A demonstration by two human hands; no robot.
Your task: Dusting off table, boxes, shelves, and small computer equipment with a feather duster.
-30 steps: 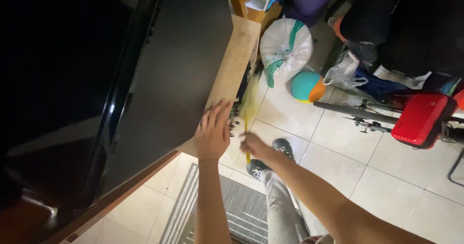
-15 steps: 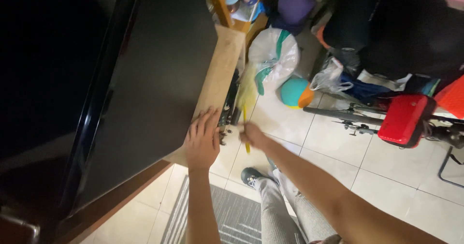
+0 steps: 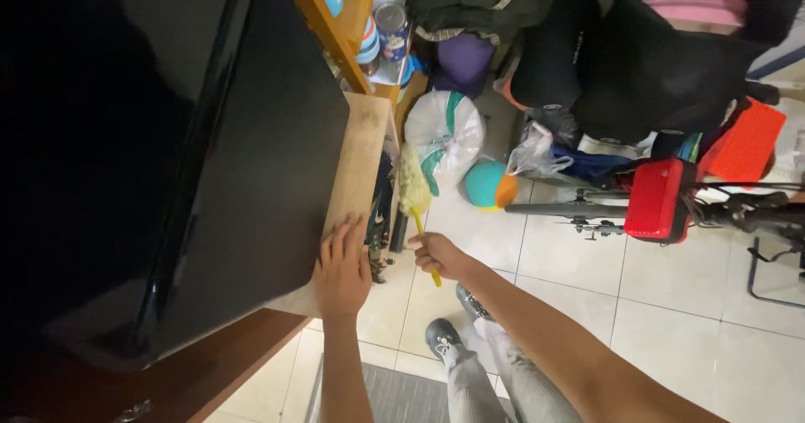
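My left hand [image 3: 342, 265] lies flat, fingers spread, on the front edge of a light wooden shelf top [image 3: 359, 156] beside a large black flat screen [image 3: 210, 180]. My right hand [image 3: 438, 255] grips the yellow handle of a small duster [image 3: 413, 190]. Its pale fluffy head points up along the shelf's right side. Dark objects hang at the shelf's edge just left of the duster.
On the tiled floor [image 3: 671, 289] lie a white sack [image 3: 449, 134], a teal and orange ball [image 3: 489, 184], plastic bags, dark clothes and a red case [image 3: 660, 198] on a metal frame. A wooden rack [image 3: 335, 20] holds bottles behind. My shoes [image 3: 444, 335] stand on a grey mat.
The view has tilted upward, showing more of the clutter behind. My right hand has moved the duster up along the shelf's side; my left hand stays on the shelf edge.
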